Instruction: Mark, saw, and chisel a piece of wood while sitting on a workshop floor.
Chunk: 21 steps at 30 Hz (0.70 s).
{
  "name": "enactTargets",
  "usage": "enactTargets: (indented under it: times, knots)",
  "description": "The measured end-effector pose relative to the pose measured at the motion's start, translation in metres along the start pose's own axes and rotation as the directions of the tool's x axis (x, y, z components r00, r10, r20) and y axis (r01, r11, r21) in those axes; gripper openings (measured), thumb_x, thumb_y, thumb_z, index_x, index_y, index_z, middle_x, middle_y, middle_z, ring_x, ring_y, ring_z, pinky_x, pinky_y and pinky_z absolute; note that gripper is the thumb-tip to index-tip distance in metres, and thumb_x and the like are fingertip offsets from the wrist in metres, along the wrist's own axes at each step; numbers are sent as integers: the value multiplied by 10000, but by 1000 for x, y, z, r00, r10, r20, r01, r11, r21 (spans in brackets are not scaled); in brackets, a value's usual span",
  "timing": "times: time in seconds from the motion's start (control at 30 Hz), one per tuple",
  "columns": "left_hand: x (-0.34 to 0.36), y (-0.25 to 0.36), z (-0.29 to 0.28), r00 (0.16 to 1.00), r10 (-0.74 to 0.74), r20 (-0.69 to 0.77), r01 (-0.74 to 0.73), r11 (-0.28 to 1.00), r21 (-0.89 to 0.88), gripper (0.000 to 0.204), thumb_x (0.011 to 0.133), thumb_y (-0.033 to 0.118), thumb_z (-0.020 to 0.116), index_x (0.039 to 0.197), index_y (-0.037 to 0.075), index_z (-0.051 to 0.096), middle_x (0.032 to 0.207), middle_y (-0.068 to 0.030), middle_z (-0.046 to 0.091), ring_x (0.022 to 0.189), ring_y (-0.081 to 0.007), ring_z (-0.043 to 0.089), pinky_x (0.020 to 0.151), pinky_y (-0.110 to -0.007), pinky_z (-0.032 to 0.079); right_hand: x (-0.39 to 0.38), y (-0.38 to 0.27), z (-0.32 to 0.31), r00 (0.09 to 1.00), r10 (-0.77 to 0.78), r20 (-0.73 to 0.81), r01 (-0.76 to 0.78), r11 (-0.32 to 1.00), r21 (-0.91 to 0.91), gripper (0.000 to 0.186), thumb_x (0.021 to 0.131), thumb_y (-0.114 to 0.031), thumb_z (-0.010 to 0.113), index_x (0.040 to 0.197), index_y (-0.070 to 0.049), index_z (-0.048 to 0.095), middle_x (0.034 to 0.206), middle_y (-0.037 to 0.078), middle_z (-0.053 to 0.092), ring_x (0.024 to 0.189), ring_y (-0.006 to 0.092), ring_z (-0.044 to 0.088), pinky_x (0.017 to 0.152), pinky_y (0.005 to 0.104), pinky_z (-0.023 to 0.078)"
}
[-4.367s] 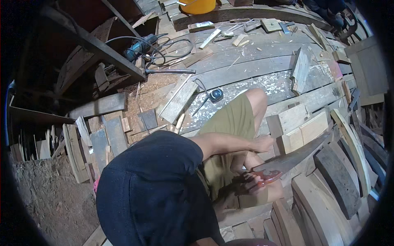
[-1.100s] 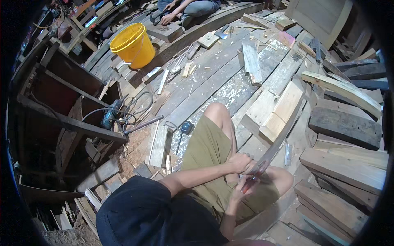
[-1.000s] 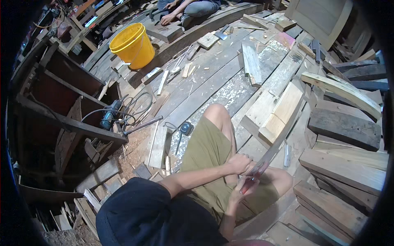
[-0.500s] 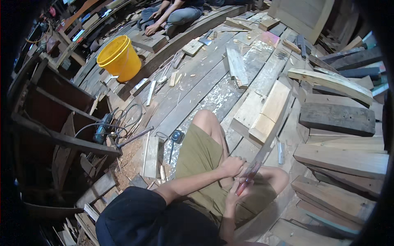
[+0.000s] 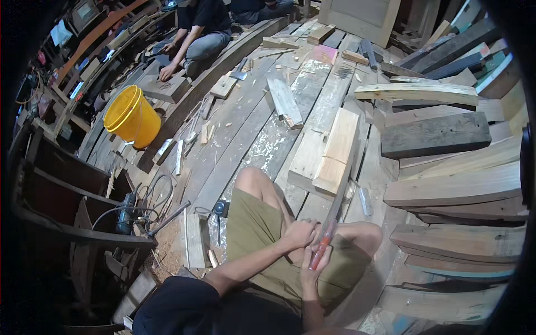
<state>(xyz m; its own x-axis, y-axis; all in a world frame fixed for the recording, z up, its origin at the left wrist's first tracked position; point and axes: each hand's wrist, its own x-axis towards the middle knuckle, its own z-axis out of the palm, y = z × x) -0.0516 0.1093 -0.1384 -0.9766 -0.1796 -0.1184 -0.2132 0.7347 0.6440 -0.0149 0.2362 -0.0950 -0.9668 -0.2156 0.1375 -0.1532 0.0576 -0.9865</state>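
My right hand (image 5: 310,270) is wrapped around the red-orange handle of a long-bladed tool (image 5: 320,252). Its narrow grey blade points away from me, alongside the near end of a pale wooden block (image 5: 338,153); its edge is too blurred to tell the kind. Beside the base of the blade, my left hand (image 5: 300,232) is closed with its knuckles up. What its fingers hold, if anything, is hidden. The pale block rests on a thicker timber (image 5: 306,164) on the plank floor. I sit cross-legged, both hands over my lap.
Curved timbers (image 5: 435,137) are stacked along my right. At left stand a yellow bucket (image 5: 134,120) and a corded power tool (image 5: 126,212). A tape measure (image 5: 221,208) lies near my knee. Another person (image 5: 204,36) sits at the far left; a hatchet (image 5: 239,75) lies nearby.
The view has swung, shifting the surroundings down and left. Both hands stay close together by the tool's handle, and my right hand keeps its grip.
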Motion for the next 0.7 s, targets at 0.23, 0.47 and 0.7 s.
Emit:
enactTargets:
  times: [0.23,0.47,0.7]
  knots:
    - [-3,6,-9,999,35,-26,-34,999,31,320,832,200,531,1077,1,584,861,-241,666,797,-398,664,698,-492,543,-2,9,-1,999,-39,-3,39,999,-34,228,857,-36,642,893,-52,418,795,21,450,722,124,464,685,283,423]
    - [1,0,-3,996,76,-53,-74,997,34,300,839,218,528,1015,-18,586,789,-250,660,741,-413,661,664,-511,536,3,-6,-1,1000,-10,22,10,999,-34,208,876,-54,643,915,-20,441,787,62,490,729,175,511,702,334,444]
    - [-2,4,-8,1000,21,-23,-20,1000,23,343,846,231,530,1103,12,590,886,-254,665,810,-412,662,711,-507,538,5,-12,2,996,-86,-1,86,995,-46,232,838,-39,659,878,-46,430,794,28,458,715,133,465,666,297,413]
